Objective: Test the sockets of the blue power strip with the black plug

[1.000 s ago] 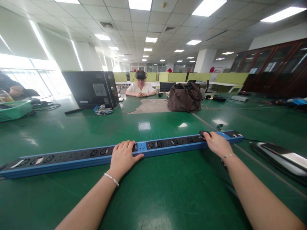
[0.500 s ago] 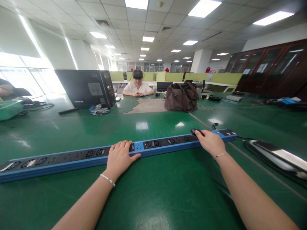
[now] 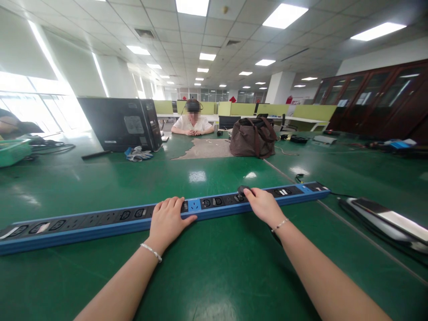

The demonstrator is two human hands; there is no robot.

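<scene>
A long blue power strip (image 3: 113,226) with a row of black sockets and a blue socket near its middle lies across the green table. My left hand (image 3: 169,218) rests over the strip just left of the blue socket, thumb spread along its front side. Closed on a black plug (image 3: 245,190), my right hand (image 3: 265,206) is over the sockets right of the middle. Whether the plug touches a socket is hard to tell. Part of a dark cable shows beneath my right wrist.
A black computer case (image 3: 120,125), gloves (image 3: 138,154) and a brown bag (image 3: 252,137) stand or lie farther back. A person (image 3: 192,121) sits across the table (image 3: 214,276). At the right lies a black and white device (image 3: 388,218); a green basket (image 3: 13,152) is far left.
My right hand has moved left along the strip with the black plug, uncovering sockets and white labels near the right end. My left hand has stayed in place.
</scene>
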